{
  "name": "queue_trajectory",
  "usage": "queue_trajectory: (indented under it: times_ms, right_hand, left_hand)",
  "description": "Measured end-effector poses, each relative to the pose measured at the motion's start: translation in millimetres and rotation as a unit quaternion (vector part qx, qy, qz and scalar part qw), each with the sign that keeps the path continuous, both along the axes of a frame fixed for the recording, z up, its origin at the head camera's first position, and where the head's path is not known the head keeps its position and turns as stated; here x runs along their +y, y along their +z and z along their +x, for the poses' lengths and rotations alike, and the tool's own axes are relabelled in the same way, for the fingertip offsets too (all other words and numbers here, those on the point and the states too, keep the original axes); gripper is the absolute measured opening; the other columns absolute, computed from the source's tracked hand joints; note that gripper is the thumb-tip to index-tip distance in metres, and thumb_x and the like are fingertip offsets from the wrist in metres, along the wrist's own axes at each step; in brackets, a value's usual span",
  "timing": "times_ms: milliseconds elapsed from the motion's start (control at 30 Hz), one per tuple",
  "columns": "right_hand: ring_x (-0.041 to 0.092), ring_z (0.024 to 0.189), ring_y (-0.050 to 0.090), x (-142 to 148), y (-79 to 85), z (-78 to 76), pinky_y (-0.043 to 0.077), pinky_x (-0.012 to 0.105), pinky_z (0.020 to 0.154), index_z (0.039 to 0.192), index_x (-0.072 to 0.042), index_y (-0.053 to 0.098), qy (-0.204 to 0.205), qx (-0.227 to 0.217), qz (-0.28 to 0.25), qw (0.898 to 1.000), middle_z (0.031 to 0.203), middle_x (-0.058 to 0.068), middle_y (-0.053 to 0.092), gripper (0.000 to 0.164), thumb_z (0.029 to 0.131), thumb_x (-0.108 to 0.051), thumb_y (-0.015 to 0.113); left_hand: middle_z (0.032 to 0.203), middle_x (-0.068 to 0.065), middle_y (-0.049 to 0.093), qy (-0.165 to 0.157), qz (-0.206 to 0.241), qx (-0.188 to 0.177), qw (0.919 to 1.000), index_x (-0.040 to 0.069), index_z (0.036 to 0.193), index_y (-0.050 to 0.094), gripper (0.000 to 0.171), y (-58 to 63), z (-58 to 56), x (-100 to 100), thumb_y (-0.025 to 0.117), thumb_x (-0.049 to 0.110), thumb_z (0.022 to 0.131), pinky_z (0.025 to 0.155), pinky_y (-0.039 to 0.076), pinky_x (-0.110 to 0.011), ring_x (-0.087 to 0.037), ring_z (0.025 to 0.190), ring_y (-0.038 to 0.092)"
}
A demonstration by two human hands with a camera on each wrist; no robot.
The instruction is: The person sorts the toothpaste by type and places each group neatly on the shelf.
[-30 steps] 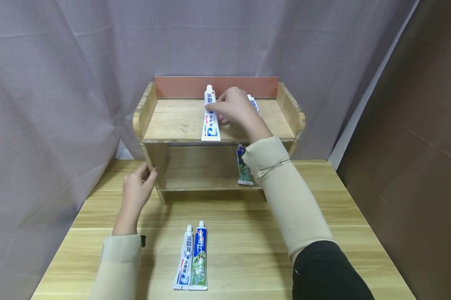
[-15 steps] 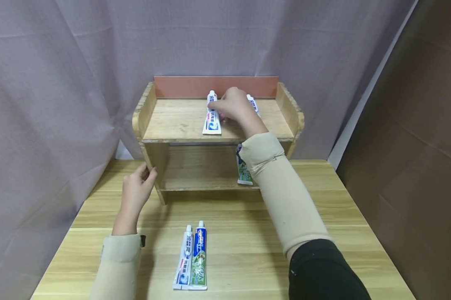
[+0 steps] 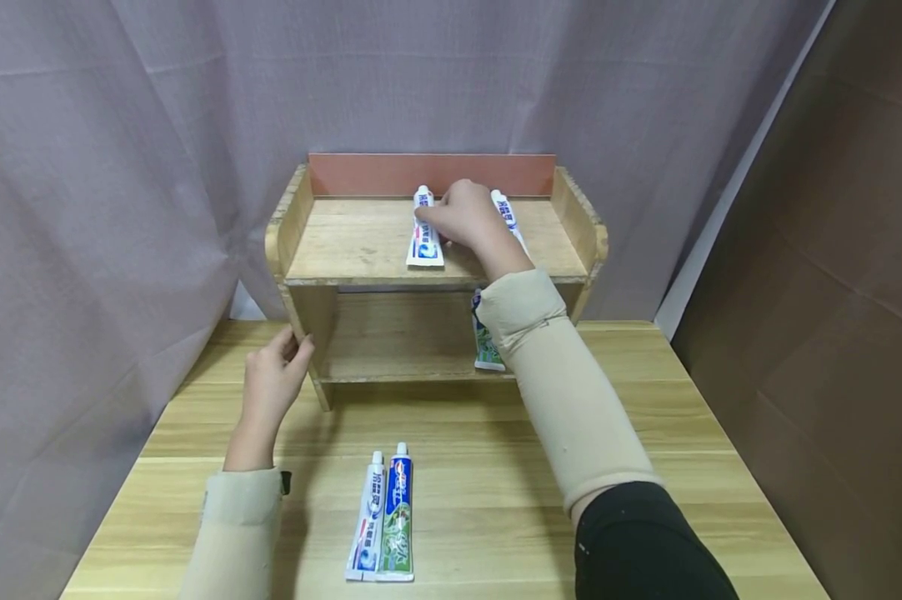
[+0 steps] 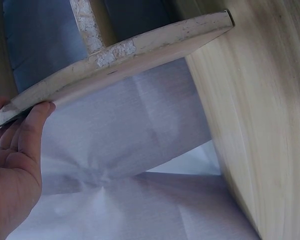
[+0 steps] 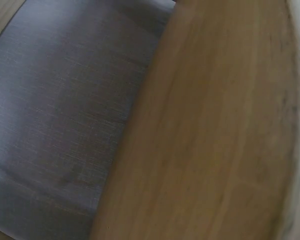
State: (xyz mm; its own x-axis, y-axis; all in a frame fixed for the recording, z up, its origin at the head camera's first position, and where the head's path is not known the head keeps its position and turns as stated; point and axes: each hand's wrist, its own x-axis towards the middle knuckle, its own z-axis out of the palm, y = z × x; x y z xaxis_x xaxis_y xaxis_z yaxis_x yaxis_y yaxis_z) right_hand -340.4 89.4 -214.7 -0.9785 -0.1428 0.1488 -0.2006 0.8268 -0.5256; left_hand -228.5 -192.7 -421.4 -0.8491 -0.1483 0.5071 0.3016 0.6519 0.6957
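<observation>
Right hand (image 3: 468,218): reaches over the upper shelf (image 3: 353,237) from the near right, forearm slanting far and left, back of the hand uppermost. Grasping a toothpaste tube (image 3: 425,247); thumb lies across the tube's upper face, the other fingers mostly hidden. Beige sleeve (image 3: 571,392) crosses in front of the lower shelf (image 3: 391,333).

Left hand (image 3: 277,371): raised at the rack's left side, wrist below, pinching the front edge of the left side panel (image 4: 155,42) between thumb and fingers; the left wrist view shows fingertips against the panel's face.

Held tube: white, white cap pointing far, flat end near, blue lettering, a small red mark, a blue patch by the flat end. Located mid-shelf, just back from the front edge; cannot tell whether it rests fully on the board.

Others: a second white tube (image 3: 505,212) on the upper shelf to the right, partly behind the wrist; a blue-green tube (image 3: 487,346) on the lower shelf, partly covered by the sleeve. On the near desk (image 3: 496,517), a white-and-blue tube (image 3: 368,525) lies beside a green-and-blue tube (image 3: 398,521), flat ends near.
</observation>
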Motion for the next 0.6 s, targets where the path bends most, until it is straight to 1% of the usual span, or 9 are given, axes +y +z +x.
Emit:
queue_trajectory:
  times_ms: [133, 267, 367, 600]
  right_hand:
    - [0.011, 0.047, 0.041, 0.5, -0.6, 1.1, 0.035, 0.024, 0.045, 0.057, -0.015, 0.051, 0.005, 0.005, 0.004, 1.0, 0.049, -0.007, 0.045, 0.048, 0.092, -0.045, 0.063]
    - [0.012, 0.048, 0.04, 1.0, -1.8, 2.1, 0.036, 0.025, 0.047, 0.057, -0.014, 0.05, 0.006, 0.013, 0.011, 1.0, 0.048, -0.007, 0.042, 0.05, 0.094, -0.046, 0.062]
    - [0.012, 0.048, 0.039, 1.0, -2.5, 4.0, 0.035, 0.026, 0.047, 0.056, -0.014, 0.05, 0.005, 0.016, 0.012, 1.0, 0.049, -0.007, 0.041, 0.052, 0.094, -0.047, 0.062]
    - [0.01, 0.046, 0.039, 2.2, -3.2, 7.1, 0.03, 0.023, 0.042, 0.058, -0.013, 0.051, 0.002, 0.006, -0.001, 1.0, 0.05, -0.005, 0.044, 0.052, 0.095, -0.047, 0.061]
  left_hand:
    - [0.104, -0.022, 0.072, 0.002, 0.0, -0.001, 1.0, 0.003, 0.109, 0.071, 0.027, -0.1, -0.6, 0.5, 0.06, 0.025, 0.1, 0.082, 0.061, -0.05, -0.039, 0.098, 0.072]
    - [0.105, -0.023, 0.072, 0.0, 0.0, -0.002, 1.0, 0.003, 0.111, 0.071, 0.027, 0.1, -1.0, 1.5, 0.06, 0.026, 0.1, 0.082, 0.061, -0.05, -0.039, 0.098, 0.072]
    - [0.105, -0.022, 0.072, -0.001, 0.002, -0.003, 1.0, 0.003, 0.112, 0.071, 0.027, 0.2, -0.4, 2.1, 0.061, 0.025, 0.1, 0.083, 0.061, -0.049, -0.038, 0.099, 0.072]
    - [0.106, -0.023, 0.072, -0.002, 0.002, 0.0, 1.0, 0.002, 0.114, 0.071, 0.027, -1.4, -0.2, 2.9, 0.061, 0.023, 0.1, 0.081, 0.061, -0.048, -0.039, 0.098, 0.072]
